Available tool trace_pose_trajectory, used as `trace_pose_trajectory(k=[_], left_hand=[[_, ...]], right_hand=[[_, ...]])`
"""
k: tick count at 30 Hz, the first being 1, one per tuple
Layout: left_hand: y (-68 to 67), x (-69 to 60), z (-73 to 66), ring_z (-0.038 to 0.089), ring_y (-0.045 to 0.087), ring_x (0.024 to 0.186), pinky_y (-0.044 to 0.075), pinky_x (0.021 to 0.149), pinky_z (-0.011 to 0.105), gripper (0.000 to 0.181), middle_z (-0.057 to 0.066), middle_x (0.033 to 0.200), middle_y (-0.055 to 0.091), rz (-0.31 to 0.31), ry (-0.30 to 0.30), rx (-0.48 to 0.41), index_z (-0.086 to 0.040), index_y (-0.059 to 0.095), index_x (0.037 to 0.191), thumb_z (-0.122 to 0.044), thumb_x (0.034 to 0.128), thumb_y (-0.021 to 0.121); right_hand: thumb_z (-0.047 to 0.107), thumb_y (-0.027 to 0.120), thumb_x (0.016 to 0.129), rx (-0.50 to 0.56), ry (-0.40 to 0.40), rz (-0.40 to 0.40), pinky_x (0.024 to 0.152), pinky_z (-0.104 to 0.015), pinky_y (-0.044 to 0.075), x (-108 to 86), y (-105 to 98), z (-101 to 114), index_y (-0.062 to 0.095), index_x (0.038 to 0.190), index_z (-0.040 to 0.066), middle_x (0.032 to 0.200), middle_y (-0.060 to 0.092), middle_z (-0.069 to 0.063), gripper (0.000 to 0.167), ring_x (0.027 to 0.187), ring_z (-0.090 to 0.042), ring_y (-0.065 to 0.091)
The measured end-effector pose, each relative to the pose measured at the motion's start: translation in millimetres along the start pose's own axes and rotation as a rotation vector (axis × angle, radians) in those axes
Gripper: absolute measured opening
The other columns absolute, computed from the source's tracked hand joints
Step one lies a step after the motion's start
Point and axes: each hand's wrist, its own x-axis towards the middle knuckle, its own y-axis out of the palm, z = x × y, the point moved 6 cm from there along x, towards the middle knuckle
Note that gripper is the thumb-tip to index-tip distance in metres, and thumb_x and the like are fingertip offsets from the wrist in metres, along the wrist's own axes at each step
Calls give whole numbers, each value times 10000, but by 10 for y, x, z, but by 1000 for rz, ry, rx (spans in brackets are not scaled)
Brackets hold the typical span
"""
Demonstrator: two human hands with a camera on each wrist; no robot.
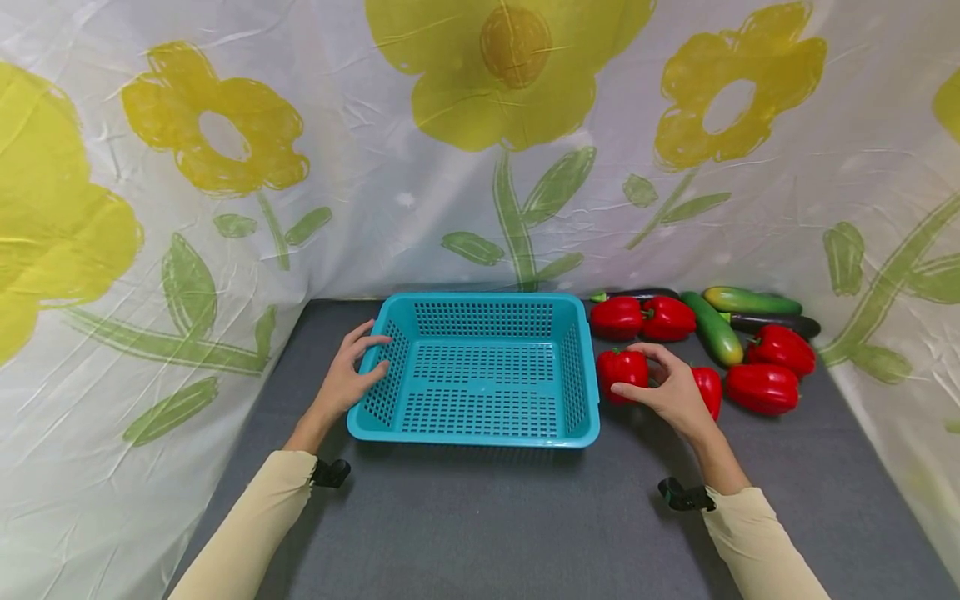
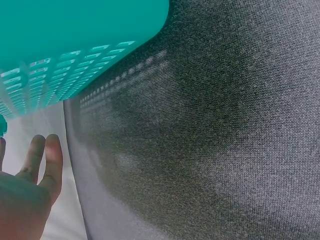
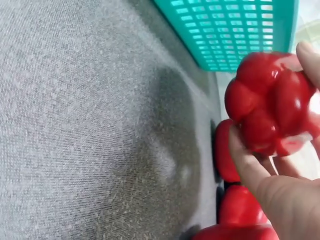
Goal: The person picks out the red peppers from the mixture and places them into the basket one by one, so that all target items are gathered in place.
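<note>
1. We see the left hand at the left rim of the blue basket, its fingers spread apart and touching the edge.
2. We see the right hand pinching a red pepper between thumb and fingers; in the right wrist view we find that pepper held up off the table.
3. The held pepper is just beside the basket's right rim, on the outside.
4. Past the right hand we count five other peppers, one of them partly hidden behind it.
5. Among these, toward the back, we find two green cucumbers and two dark eggplants.
6. Behind everything we see a flowered cloth.
</note>
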Motion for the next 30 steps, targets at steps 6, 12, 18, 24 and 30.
trace_pose_trajectory(k=[6,12,18,24,30], left_hand=[[-6,-5,-23,561,250,1396,260,1041,726,339,376,1527,273,-5,-2,-10,127,605,1246,84,913,648],[27,-1,169,553,264,1393,260,1036,729,353,350,1543,277,-37,-7,-20,128,603,1262,106,910,627],[47,16,426,463,288,1416,281,1043,705,359,248,1580,294,-56,-21,3,55,631,1272,73,914,627],[41,24,472,461,304,1405,298,1027,703,375,230,1585,301,-64,-25,-14,57,628,1269,82,897,589],[49,15,474,437,313,1411,295,1049,680,395,199,1590,307,-60,-39,-3,28,639,1290,90,909,560]], right_hand=[[89,792,885,14,-47,-49,800,-257,540,4,-30,-26,503,1431,63,1416,501,-159,619,1158,-373,536],[129,809,877,-21,-52,-136,794,-253,539,-14,-69,32,526,1434,88,1398,532,-128,626,1119,-320,557],[161,811,879,-23,-61,-177,818,-245,528,8,-74,133,540,1438,121,1384,558,-109,623,1158,-290,542],[129,786,894,15,-97,-152,801,-257,543,99,-9,344,511,1465,124,1377,553,-128,634,1156,-290,536],[89,783,888,74,-145,-106,801,-279,553,186,94,536,503,1454,78,1358,557,-144,631,1159,-297,539]])
